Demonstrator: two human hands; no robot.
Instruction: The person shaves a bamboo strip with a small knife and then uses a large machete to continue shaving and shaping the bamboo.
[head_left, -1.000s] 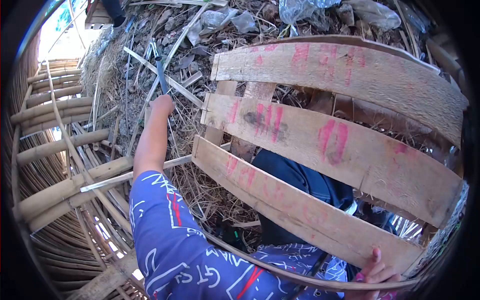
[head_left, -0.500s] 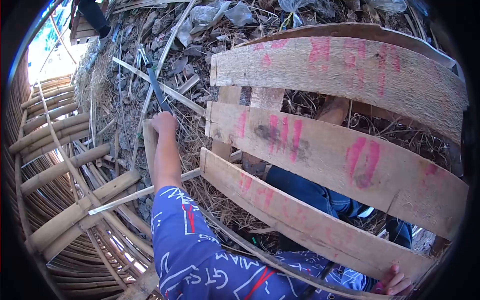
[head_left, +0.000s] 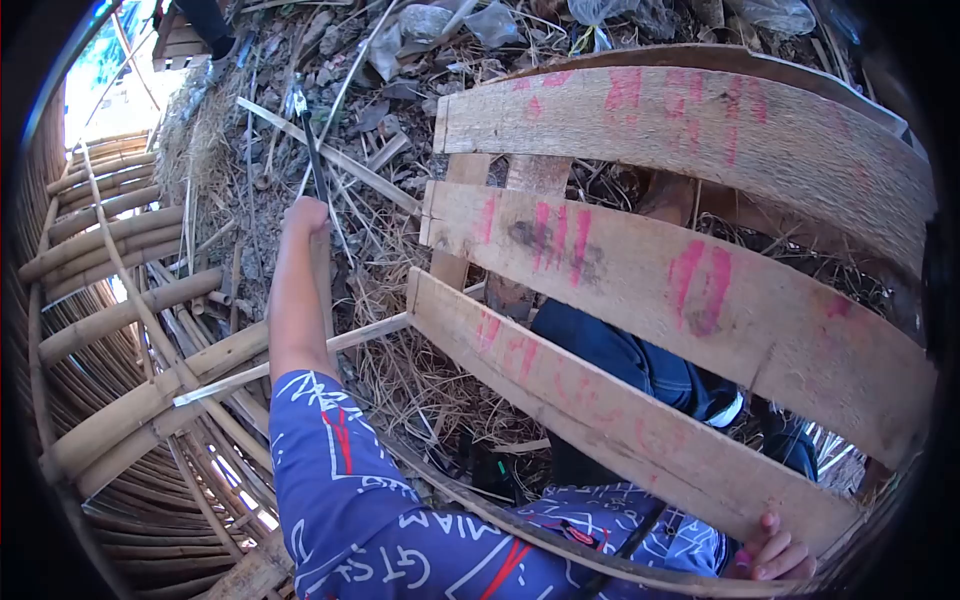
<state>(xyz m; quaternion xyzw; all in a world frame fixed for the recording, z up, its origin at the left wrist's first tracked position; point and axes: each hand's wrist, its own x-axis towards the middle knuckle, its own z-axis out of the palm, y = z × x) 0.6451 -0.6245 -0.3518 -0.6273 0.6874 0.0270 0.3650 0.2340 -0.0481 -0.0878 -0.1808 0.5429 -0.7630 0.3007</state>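
My left hand (head_left: 308, 214) is closed around the dark handle of a hammer (head_left: 315, 160), its metal head pointing away from me over the littered ground. Beside that forearm a piece of wood (head_left: 322, 275) shows partly. At lower right, my right hand (head_left: 778, 556) curls its fingers at the near edge of the lowest plank (head_left: 600, 415), which bears pink marks. Beyond it lie a middle plank (head_left: 640, 265) and a far plank (head_left: 690, 125), both also marked in pink. Crosspieces (head_left: 465, 220) join them underneath.
Bamboo poles (head_left: 130, 375) form a slatted structure on the left. Thin wood strips (head_left: 330, 155), dry straw and plastic bags (head_left: 420, 35) litter the ground. My jeans-clad leg (head_left: 630, 360) shows between planks. Another person's foot (head_left: 222, 45) is at upper left.
My left hand and the hammer have shifted left and slightly up in view. The right hand keeps its place at the plank's edge. The view has tilted slightly.
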